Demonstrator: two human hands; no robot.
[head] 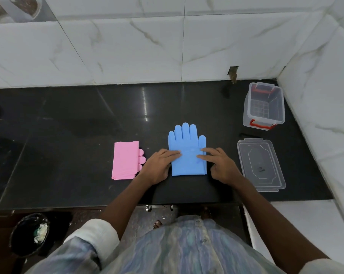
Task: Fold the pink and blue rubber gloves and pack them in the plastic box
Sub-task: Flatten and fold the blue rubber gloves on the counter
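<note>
The blue rubber gloves (187, 143) lie flat on the black counter, fingers pointing to the wall, the cuff end folded to a straight edge near me. My left hand (159, 165) rests its fingertips on the left side of the blue palm. My right hand (220, 165) presses the right side with flat fingers. The pink gloves (124, 160) lie folded into a rectangle to the left, three fingertips sticking out on the right side. The clear plastic box (264, 107) with red handles stands open and empty at the back right.
The box's clear lid (261, 165) lies flat on the counter right of my right hand. Marble-tiled walls close the back and right. The black counter (68, 135) ends at a front edge near my body. A dark bin (29, 234) stands on the floor, lower left.
</note>
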